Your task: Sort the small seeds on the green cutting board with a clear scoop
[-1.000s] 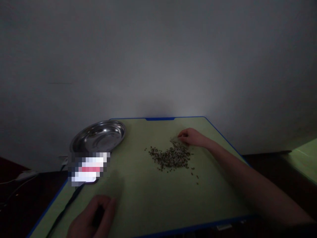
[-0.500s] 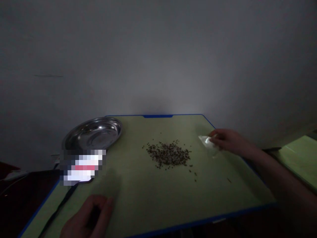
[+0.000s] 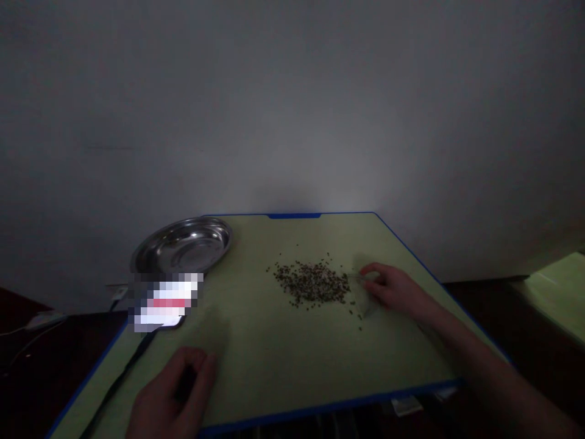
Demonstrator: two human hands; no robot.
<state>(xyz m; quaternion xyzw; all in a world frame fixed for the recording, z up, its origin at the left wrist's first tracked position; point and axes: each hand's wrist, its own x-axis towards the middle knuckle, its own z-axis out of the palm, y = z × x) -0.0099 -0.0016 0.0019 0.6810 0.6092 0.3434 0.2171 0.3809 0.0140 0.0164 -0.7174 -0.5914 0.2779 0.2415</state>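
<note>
A pile of small dark seeds lies in the middle of a green table top with a blue rim. My right hand rests on the table just right of the pile, fingers curled on a small clear plastic bag that lies flat against the surface. My left hand lies near the front left edge, fingers curled in a loose fist; what it holds, if anything, is hidden in the dark.
A shallow steel dish stands at the back left corner. In front of it lies a lit phone with a dark cable running toward the front edge. A grey wall rises behind. Another green surface shows at right.
My right hand carried the clear bag from the pile's far side out to the right edge, then back down beside the pile's right side. The left hand has barely moved.
</note>
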